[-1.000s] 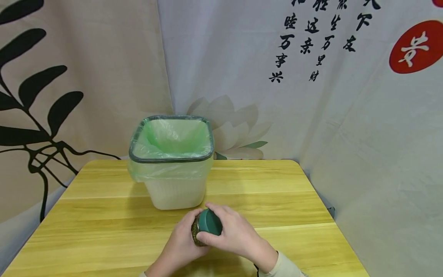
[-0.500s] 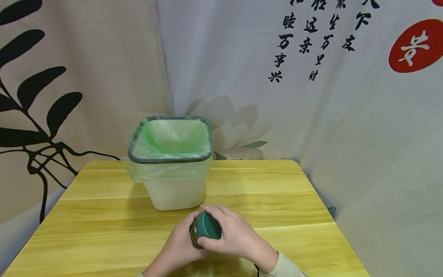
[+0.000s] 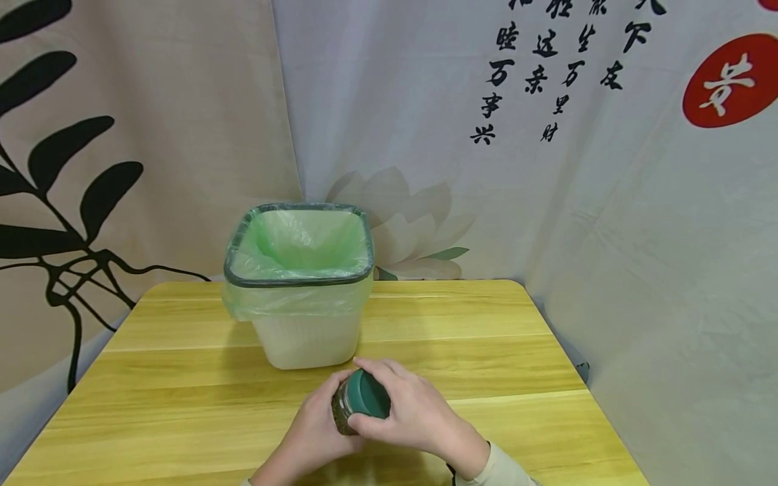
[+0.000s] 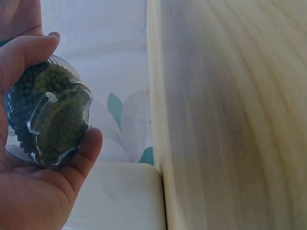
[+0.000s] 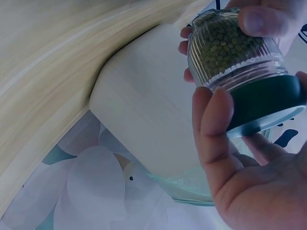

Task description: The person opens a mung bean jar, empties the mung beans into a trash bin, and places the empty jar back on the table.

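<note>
A small ribbed clear jar of green beans or pellets is held tilted between both hands, above the table. Its dark green lid is on and faces right. My left hand grips the jar's body; in the left wrist view the glass base shows between thumb and fingers. My right hand holds the lid's rim, thumb on the near side and fingers on the far side, as the right wrist view also shows. The lid's lower part in the left wrist view is hidden by the hand.
Just beyond the hands stands a pale waste bin lined with a green plastic bag, its dark rim around the top. The wooden table ends at a printed cloth backdrop.
Both hands and the jar have shifted very slightly left and down, and the lid has tilted a little. The grip on jar and lid stays the same.
</note>
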`<state>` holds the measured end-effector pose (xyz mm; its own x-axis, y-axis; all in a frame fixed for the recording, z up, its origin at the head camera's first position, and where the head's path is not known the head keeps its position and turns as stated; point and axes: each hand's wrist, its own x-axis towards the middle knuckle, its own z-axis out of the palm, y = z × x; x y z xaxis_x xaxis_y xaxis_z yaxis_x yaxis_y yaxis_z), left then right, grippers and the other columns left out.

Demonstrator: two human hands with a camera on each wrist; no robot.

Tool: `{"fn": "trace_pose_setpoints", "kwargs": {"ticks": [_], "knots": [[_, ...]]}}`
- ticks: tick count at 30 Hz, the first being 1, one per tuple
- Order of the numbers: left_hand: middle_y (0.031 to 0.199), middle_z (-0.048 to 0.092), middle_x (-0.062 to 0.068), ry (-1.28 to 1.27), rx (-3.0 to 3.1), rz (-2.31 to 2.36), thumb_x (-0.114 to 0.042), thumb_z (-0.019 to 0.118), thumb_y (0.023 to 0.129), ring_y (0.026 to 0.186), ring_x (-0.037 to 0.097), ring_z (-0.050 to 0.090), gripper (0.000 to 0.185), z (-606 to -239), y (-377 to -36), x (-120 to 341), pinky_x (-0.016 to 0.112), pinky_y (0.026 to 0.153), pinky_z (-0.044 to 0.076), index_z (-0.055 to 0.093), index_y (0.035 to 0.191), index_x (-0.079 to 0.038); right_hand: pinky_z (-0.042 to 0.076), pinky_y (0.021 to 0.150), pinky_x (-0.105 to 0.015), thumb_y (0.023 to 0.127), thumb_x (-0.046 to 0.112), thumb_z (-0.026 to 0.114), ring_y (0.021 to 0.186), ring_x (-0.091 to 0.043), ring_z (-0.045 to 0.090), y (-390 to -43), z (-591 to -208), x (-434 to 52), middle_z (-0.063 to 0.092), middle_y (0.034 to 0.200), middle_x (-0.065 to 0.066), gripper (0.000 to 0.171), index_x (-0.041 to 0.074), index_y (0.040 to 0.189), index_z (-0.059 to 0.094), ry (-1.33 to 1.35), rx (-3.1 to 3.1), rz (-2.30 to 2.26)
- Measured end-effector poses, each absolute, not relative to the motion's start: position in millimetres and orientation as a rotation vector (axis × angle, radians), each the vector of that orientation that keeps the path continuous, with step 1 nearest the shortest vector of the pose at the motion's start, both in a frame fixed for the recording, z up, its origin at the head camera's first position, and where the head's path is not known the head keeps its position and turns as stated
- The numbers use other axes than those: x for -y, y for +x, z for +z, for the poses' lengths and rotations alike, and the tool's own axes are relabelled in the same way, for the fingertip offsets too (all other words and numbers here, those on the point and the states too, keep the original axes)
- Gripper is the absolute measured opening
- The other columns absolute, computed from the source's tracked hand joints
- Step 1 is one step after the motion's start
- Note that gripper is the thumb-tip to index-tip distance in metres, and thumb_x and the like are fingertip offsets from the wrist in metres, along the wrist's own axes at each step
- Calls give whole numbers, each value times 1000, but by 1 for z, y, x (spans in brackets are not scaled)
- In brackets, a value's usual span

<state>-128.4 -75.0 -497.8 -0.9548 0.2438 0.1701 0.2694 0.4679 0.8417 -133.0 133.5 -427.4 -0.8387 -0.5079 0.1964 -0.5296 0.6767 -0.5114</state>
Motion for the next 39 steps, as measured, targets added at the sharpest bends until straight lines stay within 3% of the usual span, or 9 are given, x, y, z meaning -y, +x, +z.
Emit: {"fn": "trace_pose_setpoints", "kwargs": {"ticks": [15, 30, 39], "knots": [[126, 70, 2, -407, 2640, -1656, -22, 99, 69, 105, 12, 67, 90, -494, -128, 76, 25, 84, 58, 54, 147, -19, 60, 81, -29, 92, 57, 76, 108, -17, 71, -133, -424, -137, 65, 147, 2, 74, 32, 157, 52, 838, 2823, 894], [129, 68, -4, -405, 2606, -1608, -18, 100, 67, 109, 12, 67, 88, -495, -127, 78, 27, 89, 59, 56, 144, -19, 59, 79, -27, 92, 59, 76, 106, -15, 70, -135, -424, -140, 65, 147, 1, 75, 30, 157, 52, 823, 2821, 889], [129, 68, -7, -360, 2592, -1606, -20, 100, 67, 111, 11, 67, 89, -495, -125, 80, 28, 91, 59, 57, 145, -22, 62, 88, -33, 93, 61, 75, 122, -20, 69, -136, -424, -143, 61, 155, -3, 80, 24, 160, 48, 796, 2807, 903]]}}
